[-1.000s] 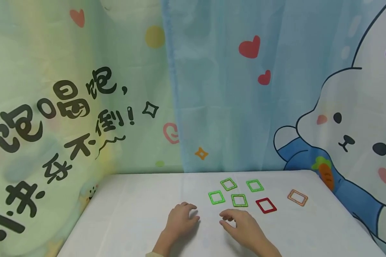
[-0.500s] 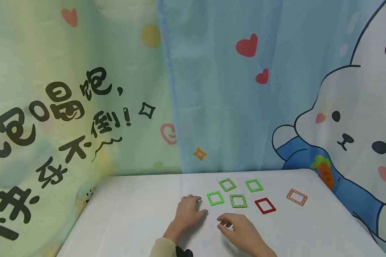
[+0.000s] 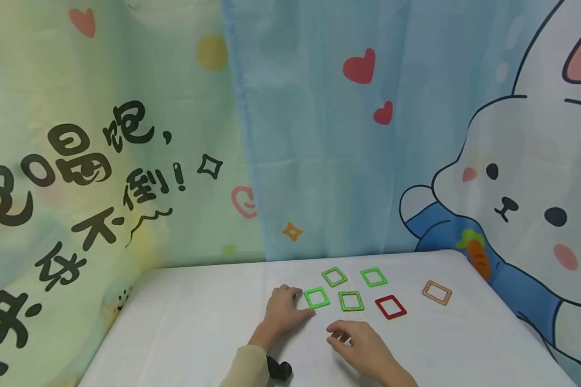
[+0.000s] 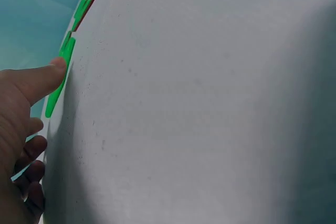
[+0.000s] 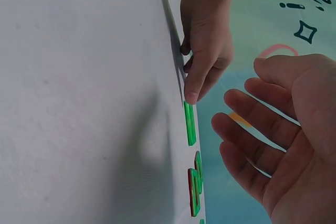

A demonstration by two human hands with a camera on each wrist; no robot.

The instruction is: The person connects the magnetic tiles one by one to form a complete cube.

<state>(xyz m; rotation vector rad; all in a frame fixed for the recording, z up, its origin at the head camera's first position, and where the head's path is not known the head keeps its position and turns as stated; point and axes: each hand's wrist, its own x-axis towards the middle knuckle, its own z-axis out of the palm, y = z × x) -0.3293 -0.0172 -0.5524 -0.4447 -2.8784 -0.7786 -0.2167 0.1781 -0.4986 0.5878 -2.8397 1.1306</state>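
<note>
My left hand (image 3: pixel 283 312) is at the left side of a bright green square frame (image 3: pixel 326 295), the leftmost of several flat frames on the white table. Its thumb and index fingertips are right at the frame's left corners; in the left wrist view the thumb overlaps the green frame (image 4: pixel 55 98). The other fingers are loosely bent. My right hand (image 3: pixel 360 346) hovers nearer the front, below the frames, holding nothing. In the right wrist view the fingers of the right hand (image 5: pixel 278 135) are spread and relaxed, with the left thumb at the green frame (image 5: pixel 190 124).
More green frames lie close by: one behind (image 3: pixel 330 270), one at back right (image 3: pixel 378 284) and an olive-green one (image 3: pixel 353 310). A red frame (image 3: pixel 397 315) and an orange frame (image 3: pixel 433 299) lie further right. A printed curtain (image 3: pixel 310 161) hangs behind the table.
My left hand has moved forward and right to the leftmost green frame. The right hand has stayed nearly in place, its fingers still relaxed. The head view has shifted slightly right.
</note>
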